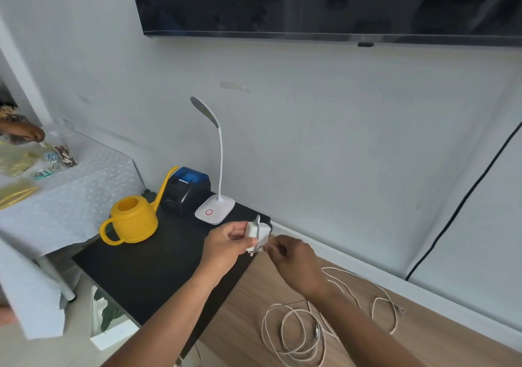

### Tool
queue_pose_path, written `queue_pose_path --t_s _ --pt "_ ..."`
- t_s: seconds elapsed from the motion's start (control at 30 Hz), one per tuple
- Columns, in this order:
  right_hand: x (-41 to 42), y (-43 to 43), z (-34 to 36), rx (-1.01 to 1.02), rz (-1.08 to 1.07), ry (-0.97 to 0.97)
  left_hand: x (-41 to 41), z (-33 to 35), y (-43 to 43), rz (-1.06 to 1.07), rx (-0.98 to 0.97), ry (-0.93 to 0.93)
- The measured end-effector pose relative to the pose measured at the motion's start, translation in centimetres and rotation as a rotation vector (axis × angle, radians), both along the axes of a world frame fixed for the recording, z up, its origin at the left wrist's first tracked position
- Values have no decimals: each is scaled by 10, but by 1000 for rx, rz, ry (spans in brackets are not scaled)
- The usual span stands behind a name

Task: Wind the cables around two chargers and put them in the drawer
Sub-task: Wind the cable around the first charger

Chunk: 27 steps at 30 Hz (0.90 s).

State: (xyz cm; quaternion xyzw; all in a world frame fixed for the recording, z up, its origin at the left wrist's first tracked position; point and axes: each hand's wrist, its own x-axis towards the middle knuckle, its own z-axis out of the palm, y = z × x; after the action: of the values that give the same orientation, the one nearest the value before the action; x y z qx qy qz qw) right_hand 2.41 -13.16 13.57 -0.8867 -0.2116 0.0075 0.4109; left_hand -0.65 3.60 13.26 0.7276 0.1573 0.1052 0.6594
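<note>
My left hand (226, 246) grips a white charger block (258, 234) above the join between the black table and the wooden top. My right hand (293, 259) pinches the white cable close to the block's lower edge. The rest of the cable (296, 330) lies in loose loops on the wooden top (423, 335) under my right forearm, its free plug end (400, 308) to the right. Only one charger shows. No drawer is in view.
A yellow watering can (132, 221), a black and blue device (187, 189) and a white desk lamp (215, 210) stand on the black table (147, 270). At left, a cloth-covered table (84, 191) holds small items, with another person's hand (25, 132) over it. A TV hangs above.
</note>
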Motion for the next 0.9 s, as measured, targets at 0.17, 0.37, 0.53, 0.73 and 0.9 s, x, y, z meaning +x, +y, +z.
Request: queue_pose_path --t_s 0.17,0.37,0.53,0.73,0.9 --pt "18 -9 21 54 7 29 -4 -3 0 -130 46 41" --pt "34 -16 32 149 -26 103 -12 5 -6 -280 -37 84" --pt "41 -18 31 191 -56 121 -21 3 -8 -353 -117 129" --pt "39 -16 18 298 -55 198 -25 10 -14 -322 -262 82" --pt "32 -14 6 378 -33 324 -23 13 -14 -277 -410 65"
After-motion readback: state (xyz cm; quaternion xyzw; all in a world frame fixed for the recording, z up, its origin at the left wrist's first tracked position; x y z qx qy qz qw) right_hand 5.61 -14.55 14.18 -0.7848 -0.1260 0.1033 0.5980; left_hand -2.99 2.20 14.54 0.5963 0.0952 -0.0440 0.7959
